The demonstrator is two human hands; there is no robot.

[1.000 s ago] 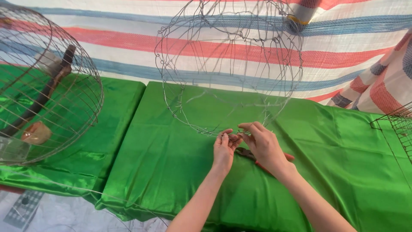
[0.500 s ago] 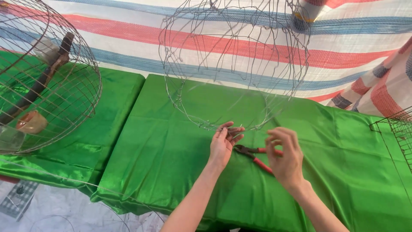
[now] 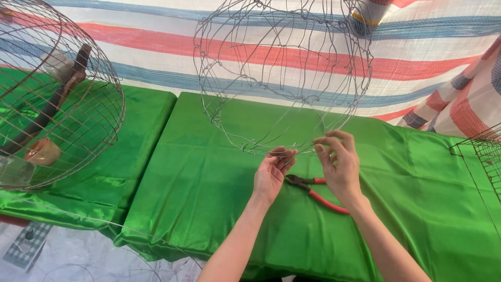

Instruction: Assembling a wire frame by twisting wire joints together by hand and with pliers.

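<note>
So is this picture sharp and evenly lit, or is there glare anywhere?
Head view: soft, even daylight and mostly sharp; the green cloth shows shiny patches, strongest at far left; the wire frame looks thin against the striped tarp; straight edges bow slightly near the borders.

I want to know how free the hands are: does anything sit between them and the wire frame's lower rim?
Nothing visible does. The left hand and right hand both have fingertips at the lower rim of the wire frame. The red-handled pliers lie below on the green cloth, between the hands, not blocking.
</note>
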